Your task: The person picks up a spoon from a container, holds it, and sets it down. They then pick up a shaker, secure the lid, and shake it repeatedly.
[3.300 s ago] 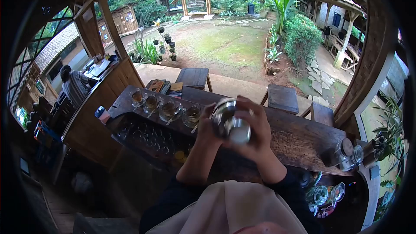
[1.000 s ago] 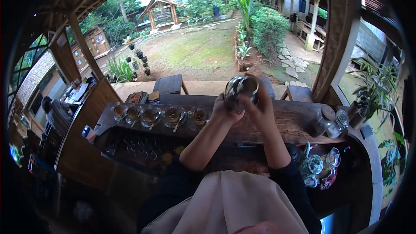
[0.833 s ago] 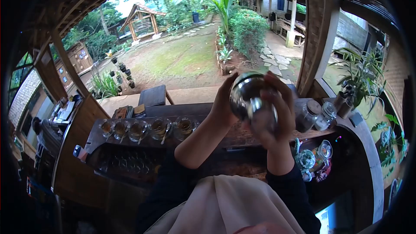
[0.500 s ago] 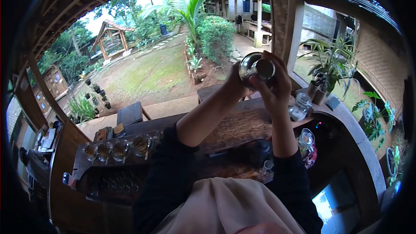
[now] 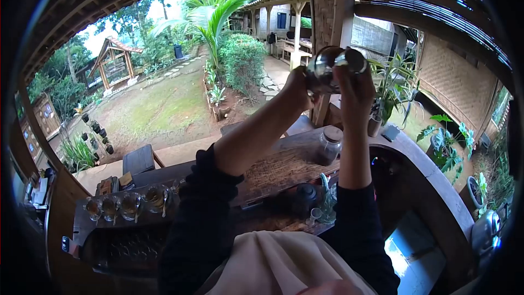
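Both arms are raised over the wooden counter (image 5: 278, 172). Between my hands is a shiny round metal container (image 5: 326, 65), with a round silvery end facing right. My left hand (image 5: 297, 90) is wrapped round its left side. My right hand (image 5: 357, 84) grips it from the right, fingers near the silvery end. Below them, a lidded glass jar (image 5: 330, 145) stands on the counter beside my right forearm. A small clear glass (image 5: 314, 216) sits near a dark round object (image 5: 303, 195) at the counter's lower level.
Several glass cups with spoons (image 5: 131, 205) line the counter at the left. A dark chair (image 5: 138, 159) stands beyond it. Potted plants (image 5: 394, 87) are at the right by the curved ledge (image 5: 431, 177). A post (image 5: 323, 16) rises behind the hands.
The view has swung to the right. The metal container has tilted and risen slightly in both hands. The lidded jar now shows left of my right forearm, where before glass jars showed on its right.
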The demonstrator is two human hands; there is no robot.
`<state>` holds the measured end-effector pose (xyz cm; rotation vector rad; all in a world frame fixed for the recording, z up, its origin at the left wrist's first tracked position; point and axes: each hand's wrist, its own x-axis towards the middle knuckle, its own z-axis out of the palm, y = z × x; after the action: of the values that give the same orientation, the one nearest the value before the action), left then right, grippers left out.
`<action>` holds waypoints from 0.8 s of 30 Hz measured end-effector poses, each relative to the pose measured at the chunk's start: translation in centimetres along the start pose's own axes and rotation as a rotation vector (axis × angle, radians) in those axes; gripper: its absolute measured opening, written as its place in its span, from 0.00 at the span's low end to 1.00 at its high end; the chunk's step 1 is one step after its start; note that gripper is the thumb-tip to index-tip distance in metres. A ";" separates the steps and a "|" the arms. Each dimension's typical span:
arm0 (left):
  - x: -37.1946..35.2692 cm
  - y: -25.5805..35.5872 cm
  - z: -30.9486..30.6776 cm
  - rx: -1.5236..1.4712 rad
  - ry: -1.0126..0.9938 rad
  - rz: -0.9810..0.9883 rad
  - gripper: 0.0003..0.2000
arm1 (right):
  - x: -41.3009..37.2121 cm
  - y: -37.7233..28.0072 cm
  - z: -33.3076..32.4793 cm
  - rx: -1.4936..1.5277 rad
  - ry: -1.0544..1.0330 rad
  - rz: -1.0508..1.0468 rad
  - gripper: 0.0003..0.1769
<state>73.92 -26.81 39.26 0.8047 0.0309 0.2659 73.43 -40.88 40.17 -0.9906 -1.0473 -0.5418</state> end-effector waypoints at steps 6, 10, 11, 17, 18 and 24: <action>-9.2 1.5 5.3 0.313 -0.766 0.410 0.18 | -1.6 -5.7 -1.3 -0.415 0.058 -0.865 0.28; -6.2 1.3 4.3 0.239 -0.790 0.312 0.21 | -0.6 -3.8 -0.5 -0.452 0.157 -0.935 0.31; -3.1 1.1 3.2 0.213 -0.666 0.165 0.22 | -0.4 -3.3 -0.1 -0.458 0.184 -0.958 0.31; -7.6 0.8 3.5 0.054 -0.805 0.291 0.17 | -1.8 -6.2 1.0 -0.286 0.106 -0.785 0.24; -7.1 1.0 3.2 0.153 -0.687 0.281 0.16 | -2.7 -7.3 0.9 -0.328 0.115 -0.937 0.22; -9.7 2.7 2.1 -0.051 -0.946 0.184 0.21 | -6.8 -3.3 3.2 -0.040 0.154 -0.999 0.23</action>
<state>64.24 -28.95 41.94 0.8192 -0.9377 0.0379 66.47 -40.20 35.88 -0.3831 -1.3585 -1.4277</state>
